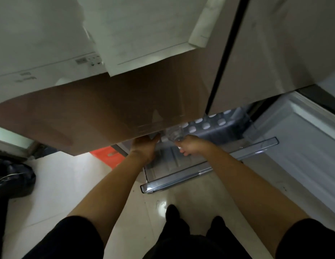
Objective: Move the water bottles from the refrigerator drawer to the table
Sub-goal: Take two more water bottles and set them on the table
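Pale glossy floor (73, 184) tiles run beneath a tall refrigerator, whose upper doors (144, 101) fill the top of the view with paper sheets (144, 34) stuck to them. A black bag (13, 180) slumps on the floor at the left, and an orange object (105, 156) shows just past the bottom of the door. The person's feet (172, 212) stand close to the pulled-out refrigerator drawer (200, 172).

Both hands reach into the drawer, near each other but apart. The right hand (189, 146) is curled round a clear bottle (174, 134) at the near end of the rows, and seems to be lifting or tilting it. The left hand (144, 146) lies just beside it, with its fingers hidden under the door's lower edge, so I cannot tell whether it holds anything.

Behind the hands, the water bottles (206, 125) stand in rows, their white caps showing in the shaded back of the drawer. The front part of the drawer, nearer the person, shows bare ribbed plastic.

As a judgement, the task looks to be in its middle or early part. The drawer is open and one bottle is in hand, but several capped bottles are left to carry. No tabletop is in view, so how many bottles already sit there cannot be told. The bare front of the drawer hints that some may be gone.
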The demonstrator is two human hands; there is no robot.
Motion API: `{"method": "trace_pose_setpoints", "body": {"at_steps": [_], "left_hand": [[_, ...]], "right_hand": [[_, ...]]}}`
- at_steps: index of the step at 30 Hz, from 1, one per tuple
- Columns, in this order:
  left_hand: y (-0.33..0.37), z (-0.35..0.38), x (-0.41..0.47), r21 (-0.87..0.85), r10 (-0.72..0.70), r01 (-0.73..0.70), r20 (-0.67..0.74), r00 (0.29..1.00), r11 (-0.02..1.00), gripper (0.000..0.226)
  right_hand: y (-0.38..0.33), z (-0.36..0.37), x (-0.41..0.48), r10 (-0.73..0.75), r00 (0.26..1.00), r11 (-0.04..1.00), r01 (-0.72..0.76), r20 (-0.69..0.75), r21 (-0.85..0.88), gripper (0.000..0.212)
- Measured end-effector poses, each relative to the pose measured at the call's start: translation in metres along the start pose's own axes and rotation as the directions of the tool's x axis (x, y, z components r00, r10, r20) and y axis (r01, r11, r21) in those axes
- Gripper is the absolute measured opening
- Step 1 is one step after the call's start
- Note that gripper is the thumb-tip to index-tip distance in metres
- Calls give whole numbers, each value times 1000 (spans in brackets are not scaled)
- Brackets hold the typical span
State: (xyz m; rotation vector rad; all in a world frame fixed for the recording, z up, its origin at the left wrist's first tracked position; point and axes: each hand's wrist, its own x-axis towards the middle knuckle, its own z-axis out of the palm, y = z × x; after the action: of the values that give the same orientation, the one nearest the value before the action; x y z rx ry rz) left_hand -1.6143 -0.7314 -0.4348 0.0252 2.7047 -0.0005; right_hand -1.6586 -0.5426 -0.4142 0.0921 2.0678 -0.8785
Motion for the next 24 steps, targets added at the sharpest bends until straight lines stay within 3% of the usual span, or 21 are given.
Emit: {"method": "trace_pose_setpoints", "body": {"at_steps": [4, 9, 15, 18, 21, 22, 24], "left_hand": [[9, -1, -4, 18, 25, -23, -95, 995, 1000, 42], [15, -3, -40, 68, 13, 2, -214, 977, 998, 44], [21, -11, -78, 11, -52, 69, -536, 843, 998, 16], [33, -19, -99, -110, -60, -14, -640, 766, 994, 20], [43, -28, -110, -250, -128, -86, -725, 677, 964, 18], [44, -30, -110, -299, -155, -105, -727, 669, 948, 19], [48, -35, -109, -376, -176, -122, -665, 726, 918, 23]], "right_hand": [[1, -5, -19, -6, 999, 1000, 6, 41, 0, 23], [12, -5, -42, -62, 998, 998, 62, -14, 19, 30], [5, -20, -73, -232, 945, 927, 144, -228, -347, 60], [1, -37, -92, -309, 868, 884, 112, -389, -453, 58], [1, -50, -101, -375, 805, 812, 45, -460, -582, 64], [2, -52, -102, -386, 800, 784, 22, -460, -620, 66], [8, -52, -104, -423, 795, 720, 2, -436, -694, 67]]}}
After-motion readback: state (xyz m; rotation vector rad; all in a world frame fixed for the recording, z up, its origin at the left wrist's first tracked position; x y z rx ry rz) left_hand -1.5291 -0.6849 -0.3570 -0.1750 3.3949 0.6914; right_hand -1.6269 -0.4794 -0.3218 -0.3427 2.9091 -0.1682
